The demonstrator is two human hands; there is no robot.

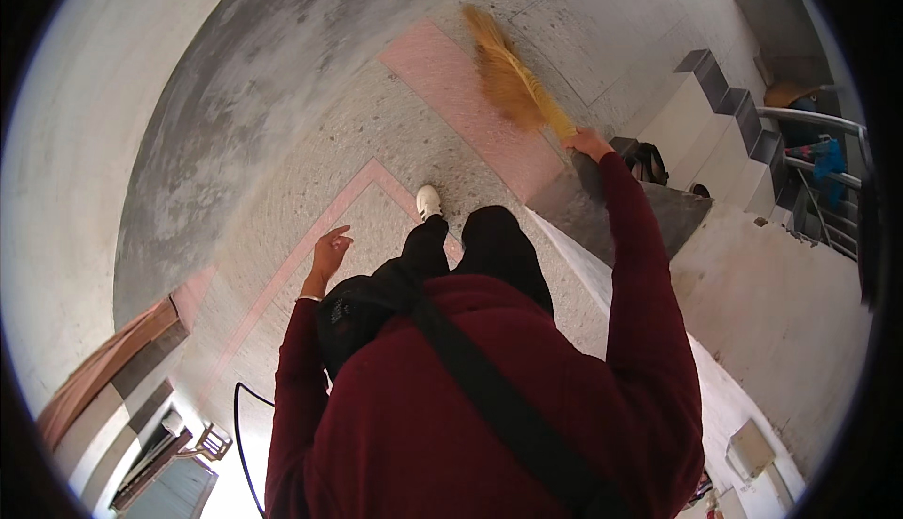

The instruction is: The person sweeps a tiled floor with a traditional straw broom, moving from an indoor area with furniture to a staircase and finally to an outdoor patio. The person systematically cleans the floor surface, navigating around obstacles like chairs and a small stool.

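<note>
My right hand (591, 143) is closed around the handle end of a yellow grass broom (532, 86). The broom slants away to the upper left, its straw-coloured bristles fanned and smeared by motion over the speckled floor. Whether the bristles touch the floor I cannot tell. On the other side, my left hand (330, 250) hangs free at my side, holding nothing, with its fingers loosely apart. A pale bracelet circles that wrist.
A pink band (461, 95) crosses the grey speckled floor (357, 114). Stairs with dark treads (720, 95) rise at the right, beside a metal railing (811, 118). A black bag (649, 161) lies near the steps. A curved pale wall (85, 143) borders the left.
</note>
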